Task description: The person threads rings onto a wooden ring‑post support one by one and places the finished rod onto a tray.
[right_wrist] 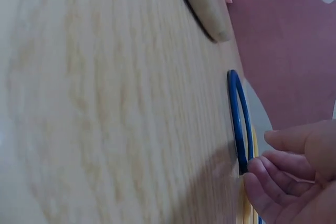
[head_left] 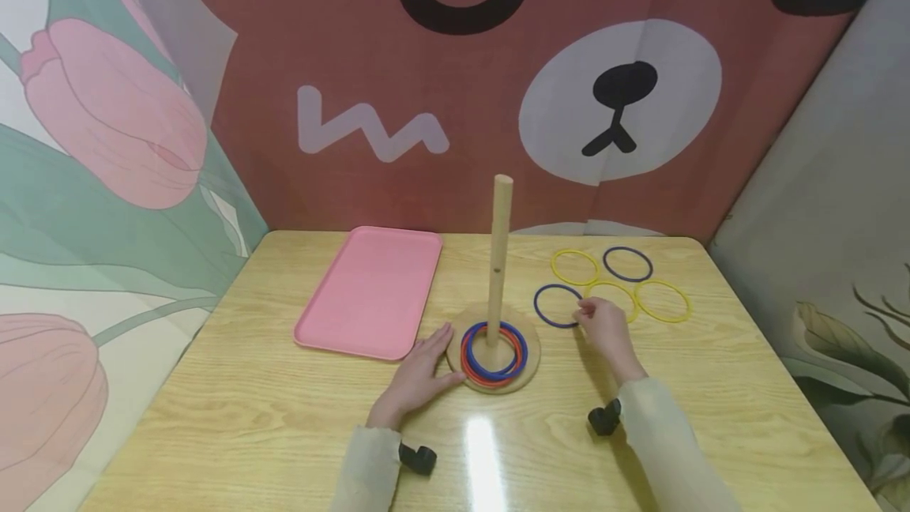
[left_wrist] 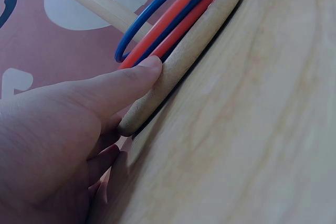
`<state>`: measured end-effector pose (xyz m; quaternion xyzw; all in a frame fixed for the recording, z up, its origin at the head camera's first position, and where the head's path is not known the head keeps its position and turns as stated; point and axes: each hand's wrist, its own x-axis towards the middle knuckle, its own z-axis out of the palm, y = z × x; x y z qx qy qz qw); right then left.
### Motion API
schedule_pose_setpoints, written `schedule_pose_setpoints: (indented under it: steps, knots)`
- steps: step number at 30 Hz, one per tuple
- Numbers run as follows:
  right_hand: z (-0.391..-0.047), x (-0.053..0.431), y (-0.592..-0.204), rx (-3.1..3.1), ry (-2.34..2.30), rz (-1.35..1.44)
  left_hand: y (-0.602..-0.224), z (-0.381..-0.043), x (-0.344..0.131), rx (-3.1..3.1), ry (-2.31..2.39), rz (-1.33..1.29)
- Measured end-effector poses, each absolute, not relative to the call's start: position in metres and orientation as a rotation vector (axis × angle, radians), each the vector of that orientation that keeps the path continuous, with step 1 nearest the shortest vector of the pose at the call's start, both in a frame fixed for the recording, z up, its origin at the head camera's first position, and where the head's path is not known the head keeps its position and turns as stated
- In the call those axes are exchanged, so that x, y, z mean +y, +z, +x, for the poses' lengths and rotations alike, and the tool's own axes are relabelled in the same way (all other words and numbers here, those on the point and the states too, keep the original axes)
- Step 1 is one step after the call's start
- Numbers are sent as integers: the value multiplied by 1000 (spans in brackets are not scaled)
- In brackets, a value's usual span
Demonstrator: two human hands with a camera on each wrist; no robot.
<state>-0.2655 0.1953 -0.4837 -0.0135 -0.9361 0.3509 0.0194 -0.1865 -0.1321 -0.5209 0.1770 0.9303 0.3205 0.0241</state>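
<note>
A wooden post [head_left: 501, 259] stands upright on a round wooden base [head_left: 534, 354]. Around its foot lie stacked rings, red [left_wrist: 168, 22] and blue [left_wrist: 137, 22]. My left hand [head_left: 419, 374] touches the base's left side with extended fingers, its thumb resting on the rim. To the right of the base a loose blue ring [head_left: 536, 306] lies on the table. My right hand [head_left: 606, 330] is at that ring's right edge. In the right wrist view its fingertips [right_wrist: 253, 166] are close by the ring, and the thumb stays apart from them; contact is unclear.
Left of the base lies a pink tray [head_left: 370, 291]. Beyond the right hand are another blue ring [head_left: 628, 248] and yellow rings, one at the back [head_left: 553, 263] and one at the right [head_left: 690, 306]. A patterned wall [head_left: 483, 141] rises behind the table.
</note>
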Motion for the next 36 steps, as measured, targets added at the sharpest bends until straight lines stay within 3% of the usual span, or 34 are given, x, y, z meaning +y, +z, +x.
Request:
schedule_pose_setpoints:
  steps: [36]
  knots:
    - [-276,201,-494,-2887,998,-208,-524,-188,-132,2882,979,555]
